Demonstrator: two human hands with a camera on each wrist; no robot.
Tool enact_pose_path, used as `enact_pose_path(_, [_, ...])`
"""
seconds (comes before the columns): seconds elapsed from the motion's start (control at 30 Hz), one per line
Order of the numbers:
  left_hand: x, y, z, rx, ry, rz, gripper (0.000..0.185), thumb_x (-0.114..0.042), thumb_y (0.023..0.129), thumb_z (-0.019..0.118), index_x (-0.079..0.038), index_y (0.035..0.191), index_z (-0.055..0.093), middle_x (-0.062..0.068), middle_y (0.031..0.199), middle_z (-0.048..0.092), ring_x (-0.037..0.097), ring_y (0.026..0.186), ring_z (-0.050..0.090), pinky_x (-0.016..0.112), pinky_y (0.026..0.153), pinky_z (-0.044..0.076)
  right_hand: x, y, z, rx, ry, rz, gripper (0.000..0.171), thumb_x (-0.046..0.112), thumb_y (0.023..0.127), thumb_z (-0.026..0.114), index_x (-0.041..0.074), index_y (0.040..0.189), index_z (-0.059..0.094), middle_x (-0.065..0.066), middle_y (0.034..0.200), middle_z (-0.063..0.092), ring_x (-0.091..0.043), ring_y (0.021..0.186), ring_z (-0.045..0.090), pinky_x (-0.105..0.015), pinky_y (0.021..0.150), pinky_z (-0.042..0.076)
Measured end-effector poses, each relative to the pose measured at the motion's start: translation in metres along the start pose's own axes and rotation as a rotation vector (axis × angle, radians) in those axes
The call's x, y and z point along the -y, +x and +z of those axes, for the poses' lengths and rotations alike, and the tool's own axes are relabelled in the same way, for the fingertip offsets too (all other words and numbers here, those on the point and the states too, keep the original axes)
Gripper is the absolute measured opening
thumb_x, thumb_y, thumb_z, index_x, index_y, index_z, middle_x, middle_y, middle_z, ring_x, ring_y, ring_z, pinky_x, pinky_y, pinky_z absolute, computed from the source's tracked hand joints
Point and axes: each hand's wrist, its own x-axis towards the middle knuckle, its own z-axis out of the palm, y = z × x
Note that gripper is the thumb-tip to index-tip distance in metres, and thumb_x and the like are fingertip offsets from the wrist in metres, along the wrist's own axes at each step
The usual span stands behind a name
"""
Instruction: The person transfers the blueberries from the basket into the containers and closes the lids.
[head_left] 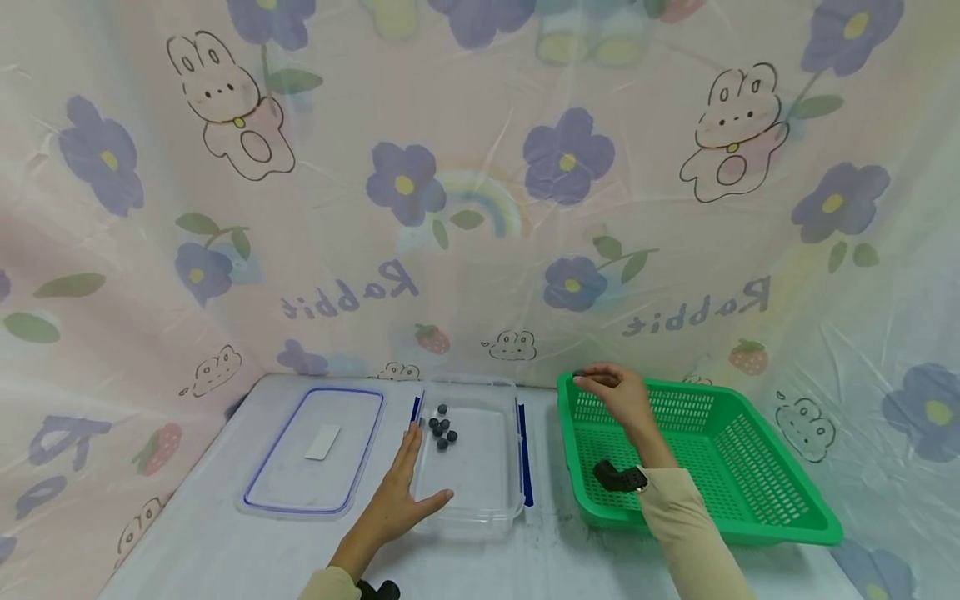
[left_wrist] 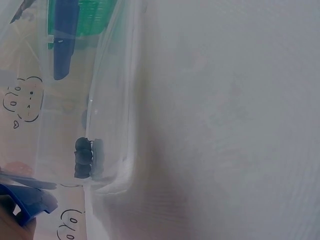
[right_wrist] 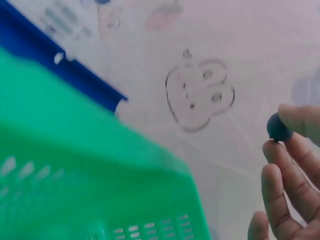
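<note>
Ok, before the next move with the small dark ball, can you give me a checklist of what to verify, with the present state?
1. Right hand pinches the dark ball in its fingertips: ok.
2. The grip looks secure: cannot tell, only the fingertips touch it.
3. Left hand rests flat against the clear container: ok.
4. Container is open, with its lid lying apart on the table: ok.
5. Dark balls already in the container sit at the far end, near end bare: ok.
6. Right hand is over the container: not ok, it is at the green basket corner.

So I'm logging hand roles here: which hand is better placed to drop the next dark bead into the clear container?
Right. The right hand already pinches a dark bead above the green basket; the left hand lies flat against the clear container.
</note>
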Motion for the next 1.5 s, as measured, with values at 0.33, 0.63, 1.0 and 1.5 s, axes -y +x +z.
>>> enact_pose_path(0.33, [0.002, -0.002, 0.002, -0.008, -0.012, 0.008, 0.105, -0.038, 0.082, 0.076, -0.003, 0.155, 0.009, 0.016, 0.161, 0.003, 0.039, 0.144, 0.007, 0.064, 0.107, 0.02, 0.031, -0.013, 0.03, -0.001, 0.085, -0.036, 0.037, 0.021, 0.088, 0.074, -0.002, 0.115, 0.064, -0.012, 0.105, 0.068, -0.016, 0.093, 0.063, -0.033, 0.085, 0.05])
enact_pose_path(0.63, [0.002, -0.001, 0.002, -0.004, -0.004, 0.005, 0.105, -0.038, 0.082, 0.076, -0.005, 0.156, 0.008, 0.014, 0.161, 0.002, 0.037, 0.145, 0.006, 0.064, 0.107, 0.02, 0.038, -0.017, 0.056, 0.009, 0.094, -0.104, 0.036, 0.024, 0.084, 0.078, 0.003, 0.112, 0.067, -0.008, 0.101, 0.069, -0.02, 0.094, 0.062, -0.034, 0.079, 0.052])
enact_pose_path(1.0, [0.001, -0.001, 0.002, 0.006, -0.018, -0.016, 0.105, -0.04, 0.083, 0.076, -0.005, 0.156, 0.008, 0.014, 0.161, 0.002, 0.037, 0.144, 0.006, 0.063, 0.108, 0.019, 0.041, -0.029, 0.093, 0.063, 0.059, -0.13, 0.021, 0.017, 0.083, 0.078, 0.007, 0.101, 0.071, -0.004, 0.09, 0.072, -0.02, 0.085, 0.063, -0.034, 0.072, 0.052])
enact_pose_path(1.5, [0.002, 0.0, 0.002, 0.0, -0.031, -0.018, 0.105, -0.037, 0.082, 0.077, -0.003, 0.155, 0.01, 0.015, 0.161, 0.002, 0.037, 0.145, 0.006, 0.061, 0.109, 0.019, 0.025, -0.036, 0.138, 0.117, 0.018, -0.122, 0.018, 0.017, 0.081, 0.08, 0.007, 0.093, 0.072, -0.001, 0.082, 0.07, -0.016, 0.074, 0.064, -0.032, 0.065, 0.053])
